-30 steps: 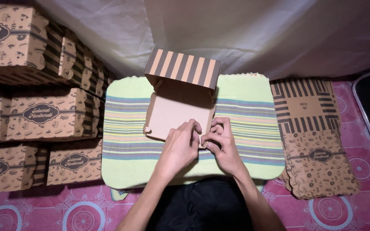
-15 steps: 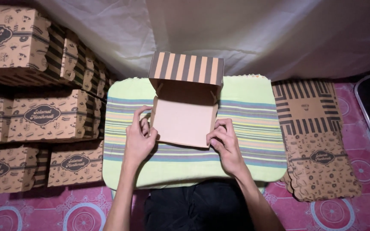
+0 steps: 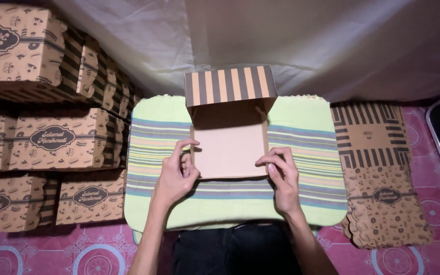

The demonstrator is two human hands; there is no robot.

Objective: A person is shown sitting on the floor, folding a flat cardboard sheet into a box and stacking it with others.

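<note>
Brown cardboard fills most of the frame. At the centre, a half-folded box sits on a low table covered with a yellow-green striped cloth. The box's plain tan floor faces up, and its lid, printed with dark and tan stripes, stands raised at the far edge, toward the top of the frame.

The left hand is at the box's left wall, left of centre in the frame. Its fingers are curled and pinched on the upper edge of that wall, thumb on 1 side and fingertips on the other. The right hand is at the lower right corner of the box, its fingers bent and close together, gripping the right wall where it meets the near edge. Both forearms come up from the bottom of the frame, over dark trousers.

On the left side of the frame stand finished boxes of the same printed brown cardboard, stacked in at least 3 rows from upper left to lower left, each with a dark oval label on its face. On the right side of the frame, just beside the table, lies a pile of flat unfolded blanks, striped at the top end and patterned with small drawings lower down. A pink floor mat with round motifs lies beneath. Pale sheeting hangs across the top of the frame.
</note>
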